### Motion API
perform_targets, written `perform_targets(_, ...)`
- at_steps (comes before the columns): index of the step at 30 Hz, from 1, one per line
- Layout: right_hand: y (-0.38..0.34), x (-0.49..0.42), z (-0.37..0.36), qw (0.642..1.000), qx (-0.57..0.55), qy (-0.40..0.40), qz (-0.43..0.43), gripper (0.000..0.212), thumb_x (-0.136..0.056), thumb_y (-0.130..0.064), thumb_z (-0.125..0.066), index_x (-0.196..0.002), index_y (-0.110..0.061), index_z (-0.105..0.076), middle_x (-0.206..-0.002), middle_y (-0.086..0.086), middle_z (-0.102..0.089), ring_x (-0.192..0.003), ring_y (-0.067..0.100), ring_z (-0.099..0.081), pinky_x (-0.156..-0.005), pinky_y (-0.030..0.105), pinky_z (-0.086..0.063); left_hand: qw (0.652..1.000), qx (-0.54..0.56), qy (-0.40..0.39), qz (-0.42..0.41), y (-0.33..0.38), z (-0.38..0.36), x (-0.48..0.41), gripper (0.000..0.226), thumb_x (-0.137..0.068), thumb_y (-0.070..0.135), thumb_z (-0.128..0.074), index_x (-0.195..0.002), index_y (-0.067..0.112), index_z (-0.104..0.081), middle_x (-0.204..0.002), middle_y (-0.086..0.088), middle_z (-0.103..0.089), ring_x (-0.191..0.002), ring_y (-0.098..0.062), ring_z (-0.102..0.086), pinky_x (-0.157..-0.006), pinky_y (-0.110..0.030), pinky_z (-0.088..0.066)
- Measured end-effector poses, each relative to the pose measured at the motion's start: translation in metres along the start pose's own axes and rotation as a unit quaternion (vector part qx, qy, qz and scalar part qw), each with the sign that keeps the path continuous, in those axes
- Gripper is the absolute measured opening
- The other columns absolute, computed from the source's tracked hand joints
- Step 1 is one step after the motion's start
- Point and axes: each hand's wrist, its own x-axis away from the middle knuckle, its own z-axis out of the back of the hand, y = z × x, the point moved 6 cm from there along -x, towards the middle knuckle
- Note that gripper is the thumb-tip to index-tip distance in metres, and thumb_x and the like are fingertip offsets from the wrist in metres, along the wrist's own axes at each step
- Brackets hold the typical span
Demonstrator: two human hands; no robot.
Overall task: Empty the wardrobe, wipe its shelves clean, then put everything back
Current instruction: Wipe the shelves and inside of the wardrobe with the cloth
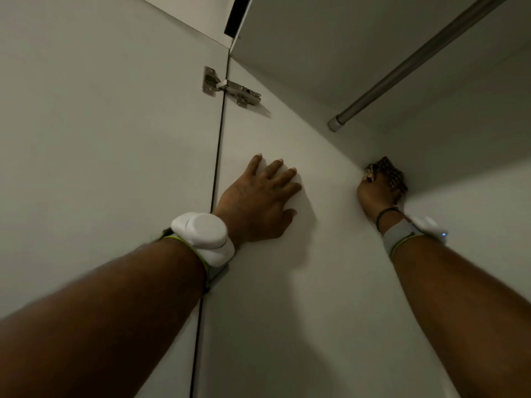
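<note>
**Q:** What are the hands doing?

**A:** The left hand (258,196) lies flat with its fingers spread on the smooth white wardrobe side panel (287,297). The right hand (376,193) grips a bunched, dark patterned cloth (392,172), which is pushed into the upper back corner.

**Q:** What is nearby?

**A:** A shiny metal hinge (230,87) sits above the left hand. A round grey rail (416,61) runs overhead.
</note>
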Motion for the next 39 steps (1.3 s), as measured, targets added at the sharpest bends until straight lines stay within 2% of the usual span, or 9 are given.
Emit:
perform_targets(4, -0.096, 0.064, -0.012, 0.997, -0.042, -0.050, 0.048, 0.057, -0.106, -0.045, -0.031, -0.159, -0.031, -0.018, -0.169, 0.008, 0.002, -0.154, 0.032, 0.008, -0.121, 0.060, 0.004, 0.999, -0.034, 0.005, 0.006, 0.010, 0.013, 0.005, 0.055, -0.098, 0.046, -0.037, -0.143, 0.017, -0.049, -0.155, -0.012, -0.041, -0.144, -0.036, -0.034, -0.118, -0.054, -0.024)
perform_targets(9, -0.211, 0.147, -0.030, 0.951, -0.039, -0.170, 0.255, 0.054, -0.105, -0.046, -0.040, -0.157, -0.039, -0.026, -0.168, 0.011, 0.001, -0.154, 0.033, -0.004, -0.125, 0.052, -0.007, 1.000, 0.019, -0.010, -0.022, 0.038, 0.006, 0.021, 0.039, -0.086, 0.028, -0.045, -0.101, 0.005, -0.074, -0.100, -0.019, -0.072, -0.092, -0.039, -0.066, -0.089, -0.048, -0.049)
perform_targets(13, -0.232, 0.171, -0.029, 0.902, -0.038, -0.231, 0.363, 0.057, -0.105, -0.049, -0.042, -0.157, -0.040, -0.022, -0.169, 0.003, -0.004, -0.155, 0.024, -0.001, -0.125, 0.048, -0.009, 0.998, 0.037, -0.049, 0.005, 0.043, 0.011, 0.028, 0.058, -0.092, 0.027, -0.027, -0.133, 0.001, -0.057, -0.135, -0.022, -0.058, -0.123, -0.043, -0.055, -0.105, -0.050, -0.041)
perform_targets(15, -0.217, 0.156, -0.030, 0.894, -0.003, -0.227, 0.386, 0.060, -0.104, -0.051, -0.039, -0.158, -0.041, -0.016, -0.169, 0.002, -0.004, -0.155, 0.020, 0.001, -0.125, 0.051, -0.005, 0.999, 0.040, -0.015, -0.017, 0.040, 0.017, 0.027, 0.054, -0.088, 0.031, -0.040, -0.130, 0.004, -0.061, -0.129, -0.019, -0.064, -0.120, -0.039, -0.059, -0.108, -0.045, -0.041)
perform_targets(20, -0.131, 0.080, -0.022, 0.932, 0.055, -0.166, 0.317, 0.069, -0.100, -0.061, -0.037, -0.160, -0.034, -0.016, -0.168, -0.003, -0.012, -0.155, 0.022, -0.005, -0.123, 0.053, -0.013, 0.999, 0.018, -0.023, -0.034, 0.027, -0.004, 0.039, 0.069, -0.097, 0.049, -0.030, -0.158, 0.015, -0.030, -0.165, -0.009, -0.023, -0.153, -0.029, -0.018, -0.126, -0.046, -0.010)
perform_targets(26, 0.040, -0.012, 0.004, 0.965, 0.128, -0.103, 0.206, 0.091, -0.089, -0.067, -0.012, -0.158, -0.009, -0.027, -0.167, 0.011, -0.015, -0.154, 0.027, -0.013, -0.126, 0.042, -0.006, 1.000, 0.000, -0.002, -0.023, 0.033, -0.008, 0.039, 0.069, -0.098, 0.051, -0.028, -0.157, 0.016, -0.031, -0.166, -0.009, -0.022, -0.153, -0.030, -0.017, -0.125, -0.049, -0.011)
perform_targets(29, 0.090, -0.030, 0.007, 0.961, 0.169, -0.113, 0.189, 0.098, -0.086, -0.069, 0.002, -0.159, -0.008, -0.021, -0.168, 0.012, -0.005, -0.155, 0.027, -0.001, -0.126, 0.040, 0.005, 1.000, -0.002, -0.005, -0.024, 0.031, -0.007, 0.038, 0.068, -0.099, 0.052, -0.028, -0.157, 0.016, -0.030, -0.166, -0.009, -0.021, -0.154, -0.029, -0.016, -0.125, -0.049, -0.010)
perform_targets(34, 0.024, 0.027, -0.007, 0.994, 0.071, -0.071, 0.045, 0.071, -0.100, -0.059, -0.012, -0.162, -0.024, -0.010, -0.169, 0.003, 0.002, -0.155, 0.026, 0.004, -0.125, 0.048, 0.005, 1.000, 0.005, -0.016, -0.015, 0.032, -0.002, 0.039, 0.066, -0.098, 0.051, -0.033, -0.153, 0.014, -0.039, -0.163, -0.012, -0.029, -0.151, -0.032, -0.024, -0.124, -0.050, -0.015)
perform_targets(39, -0.102, 0.117, -0.030, 0.979, -0.001, -0.138, 0.151, 0.057, -0.105, -0.045, -0.032, -0.159, -0.034, -0.017, -0.169, -0.009, 0.003, -0.154, 0.030, 0.013, -0.122, 0.059, -0.001, 1.000, -0.007, -0.021, -0.004, 0.041, 0.008, 0.050, 0.055, -0.096, 0.038, -0.041, -0.141, 0.009, -0.053, -0.150, -0.017, -0.047, -0.139, -0.039, -0.041, -0.116, -0.054, -0.030)
